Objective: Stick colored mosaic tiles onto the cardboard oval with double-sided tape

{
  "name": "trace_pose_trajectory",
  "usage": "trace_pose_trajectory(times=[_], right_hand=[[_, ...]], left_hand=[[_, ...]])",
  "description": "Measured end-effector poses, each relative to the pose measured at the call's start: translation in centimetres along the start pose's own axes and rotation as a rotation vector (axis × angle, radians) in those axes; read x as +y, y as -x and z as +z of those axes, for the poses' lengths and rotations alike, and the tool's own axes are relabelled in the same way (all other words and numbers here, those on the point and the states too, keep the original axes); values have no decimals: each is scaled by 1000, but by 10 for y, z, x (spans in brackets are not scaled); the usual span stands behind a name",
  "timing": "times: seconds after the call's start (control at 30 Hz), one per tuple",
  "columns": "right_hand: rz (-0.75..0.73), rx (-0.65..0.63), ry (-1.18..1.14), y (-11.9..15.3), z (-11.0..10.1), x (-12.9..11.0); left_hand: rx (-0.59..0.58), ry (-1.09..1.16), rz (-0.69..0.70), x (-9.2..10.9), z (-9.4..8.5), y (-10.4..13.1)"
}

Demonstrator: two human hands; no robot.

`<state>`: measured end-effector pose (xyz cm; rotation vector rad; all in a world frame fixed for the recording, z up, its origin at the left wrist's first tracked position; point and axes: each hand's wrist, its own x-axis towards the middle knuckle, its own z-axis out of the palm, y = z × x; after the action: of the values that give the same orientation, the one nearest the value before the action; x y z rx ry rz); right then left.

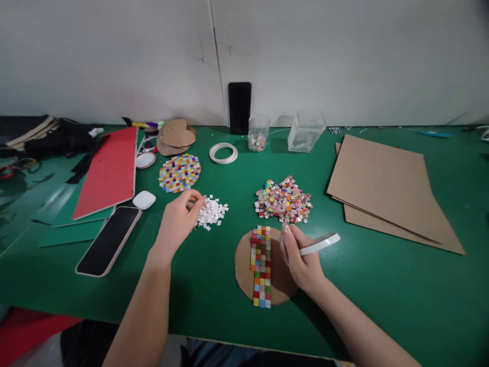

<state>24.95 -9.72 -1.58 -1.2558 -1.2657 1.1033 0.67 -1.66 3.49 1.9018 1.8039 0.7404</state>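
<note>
Cardboard disc nearest on counter; its tile strip, long axis near-to-far, lies just left of the right hand — nearer grip, closed on white band. Farther: left hand, fingertips together at white squares (piece between? cannot tell).

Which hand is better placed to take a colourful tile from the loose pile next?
Probably the right hand: it is just beside the loose pile, though it holds a white-edged object. The left hand is farther off, at the white pieces.

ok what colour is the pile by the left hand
The pile is white, as the head view shows.
</note>
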Motion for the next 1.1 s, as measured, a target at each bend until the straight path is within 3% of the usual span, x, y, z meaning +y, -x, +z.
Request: trace_pose_trajectory(times=[0.53,0.73,1.1], right_hand=[[10,-41,-7,0,-1,-2],[-53,-18,62,-2,-1,-5],[-32,-2,49,-2,-1,-3]], left_hand=[[12,-144,83,4,-1,3],[27,-208,90,5,0,3],[-117,-265,43,4,0,4]])
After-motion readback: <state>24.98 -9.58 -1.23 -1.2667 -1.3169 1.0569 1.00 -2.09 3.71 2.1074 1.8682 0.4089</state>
